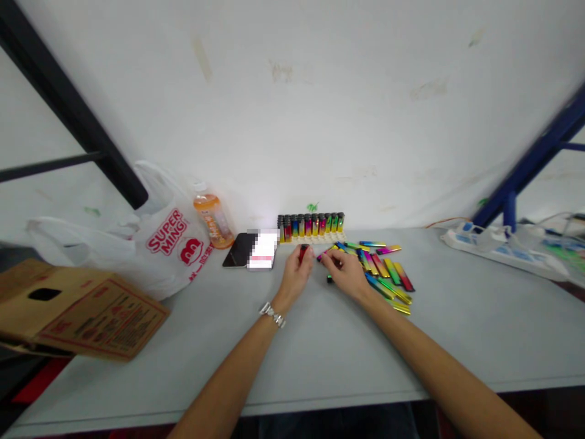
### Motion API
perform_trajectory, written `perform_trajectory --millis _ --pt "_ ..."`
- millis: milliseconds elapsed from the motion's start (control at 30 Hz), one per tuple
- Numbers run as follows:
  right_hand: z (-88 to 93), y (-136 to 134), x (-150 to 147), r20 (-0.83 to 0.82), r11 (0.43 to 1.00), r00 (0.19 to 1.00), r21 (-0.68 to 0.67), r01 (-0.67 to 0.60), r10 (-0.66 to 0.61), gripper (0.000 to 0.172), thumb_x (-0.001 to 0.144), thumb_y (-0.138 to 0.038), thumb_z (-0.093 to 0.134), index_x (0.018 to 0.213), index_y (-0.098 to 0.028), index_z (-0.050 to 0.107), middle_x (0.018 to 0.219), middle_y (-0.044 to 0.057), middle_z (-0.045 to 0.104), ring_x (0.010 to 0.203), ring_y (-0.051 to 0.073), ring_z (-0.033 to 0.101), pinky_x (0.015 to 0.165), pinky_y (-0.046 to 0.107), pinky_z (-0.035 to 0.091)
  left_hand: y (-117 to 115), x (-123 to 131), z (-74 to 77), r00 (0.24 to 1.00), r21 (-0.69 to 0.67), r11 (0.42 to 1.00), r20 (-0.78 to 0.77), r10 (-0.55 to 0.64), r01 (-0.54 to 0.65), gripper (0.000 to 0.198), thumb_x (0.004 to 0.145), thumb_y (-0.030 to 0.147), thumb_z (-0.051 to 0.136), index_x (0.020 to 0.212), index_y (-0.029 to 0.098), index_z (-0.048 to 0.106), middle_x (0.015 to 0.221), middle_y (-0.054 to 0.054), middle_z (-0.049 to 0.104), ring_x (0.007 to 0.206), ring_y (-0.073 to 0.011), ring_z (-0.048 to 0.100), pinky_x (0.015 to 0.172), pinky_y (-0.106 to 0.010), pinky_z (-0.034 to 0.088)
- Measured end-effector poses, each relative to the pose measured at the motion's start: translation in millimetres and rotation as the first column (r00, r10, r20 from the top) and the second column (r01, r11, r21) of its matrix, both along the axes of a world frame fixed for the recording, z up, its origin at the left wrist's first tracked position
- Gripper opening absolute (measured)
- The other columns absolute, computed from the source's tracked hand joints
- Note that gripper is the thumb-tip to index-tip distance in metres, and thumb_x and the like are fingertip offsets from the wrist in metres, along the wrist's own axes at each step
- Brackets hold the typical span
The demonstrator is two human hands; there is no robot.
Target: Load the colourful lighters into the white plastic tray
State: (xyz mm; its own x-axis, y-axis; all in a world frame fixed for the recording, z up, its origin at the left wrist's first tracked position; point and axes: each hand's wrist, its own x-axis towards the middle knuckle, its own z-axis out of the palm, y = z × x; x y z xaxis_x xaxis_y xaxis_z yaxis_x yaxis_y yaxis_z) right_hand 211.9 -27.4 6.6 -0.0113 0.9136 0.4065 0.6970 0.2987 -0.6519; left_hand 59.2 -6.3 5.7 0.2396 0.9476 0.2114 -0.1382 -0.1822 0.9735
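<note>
Lighters (311, 224) with dark tops stand upright in rows in a pale tray (315, 239), which serves as the landmark here; its right part shows bare slots along the front. Just in front of the tray, the person's left hand (296, 274), with a silver band (273, 314) on its wrist, has its fingers closed around a red lighter (303, 251), dark end up. Also in front of the tray, a little right of that hand, the right hand (347, 271) bends its fingers together at a magenta lighter (325, 253); whether they clamp it, one cannot tell. Loose lighters (379, 265) in rainbow colours lie scattered on the grey table (457, 341), to the right of the tray and in front of it. Left of the tray lies a dark flat device (238, 249), partly blurred over; farther left of the tray stand an orange drink bottle (214, 221), a white plastic bag (169, 244) and a cardboard box (100, 314). Well right of the tray lies a white power strip (503, 251).
</note>
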Motion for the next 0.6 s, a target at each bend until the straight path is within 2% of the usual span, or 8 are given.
perform_trajectory --millis 100,200,267,433,600 --pt "-2.3 0.7 1.2 -0.050 1.000 0.999 -0.007 -0.014 0.013 0.036 0.094 -0.043 0.047 0.077 -0.019 0.067 0.064 0.001 0.064 0.057 0.014 0.053 0.057 0.025 0.037 -6.0 -2.5 4.4 0.998 -0.041 0.999 -0.061 -0.027 0.025 0.060 0.085 0.072 0.039 0.063 0.018 0.050 0.048 0.007 0.027 0.042 -0.0059 0.022 0.043 -0.023 0.017" --pt "-3.0 0.2 0.4 -0.064 1.000 0.998 -0.014 -0.023 0.022 0.036 0.094 -0.044 0.047 0.075 -0.019 0.065 0.061 0.000 0.062 0.055 0.014 0.052 0.056 0.025 0.036 -8.0 -3.9 7.2 0.989 -0.031 0.996 -0.130 0.074 -0.078 0.062 0.083 0.071 0.042 0.050 0.019 0.042 0.044 0.006 0.028 0.042 -0.0064 0.025 0.043 -0.024 0.018" --pt "-2.5 -0.7 -0.5 -0.066 0.999 0.997 -0.011 -0.030 0.029 0.036 0.093 -0.043 0.047 0.073 -0.019 0.064 0.060 0.000 0.060 0.055 0.014 0.052 0.055 0.025 0.036 -7.8 -3.5 8.1 0.982 -0.031 0.991 -0.145 0.122 -0.128 0.061 0.084 0.068 0.044 0.047 0.019 0.039 0.043 0.005 0.030 0.041 -0.0070 0.027 0.044 -0.025 0.020" --pt "-1.1 -2.2 -2.0 -0.073 0.999 0.997 -0.021 -0.042 0.041 0.034 0.093 -0.042 0.048 0.072 -0.019 0.063 0.057 -0.001 0.058 0.053 0.013 0.051 0.054 0.025 0.034 -5.9 0.4 7.9 0.974 -0.081 0.981 -0.156 0.163 -0.177 0.060 0.091 0.057 0.029 0.044 0.020 0.038 0.040 0.003 0.033 0.040 -0.0090 0.031 0.045 -0.027 0.024" --pt "-2.6 -1.4 -1.9 -0.069 0.999 0.997 -0.008 -0.044 0.044 0.034 0.093 -0.041 0.048 0.072 -0.019 0.062 0.058 -0.001 0.057 0.053 0.013 0.050 0.054 0.024 0.034 -1.7 4.9 1.6 0.970 -0.063 0.981 -0.172 0.173 -0.186 0.051 0.088 0.046 0.035 0.044 0.020 0.039 0.041 0.004 0.033 0.041 -0.0080 0.032 0.046 -0.025 0.024"
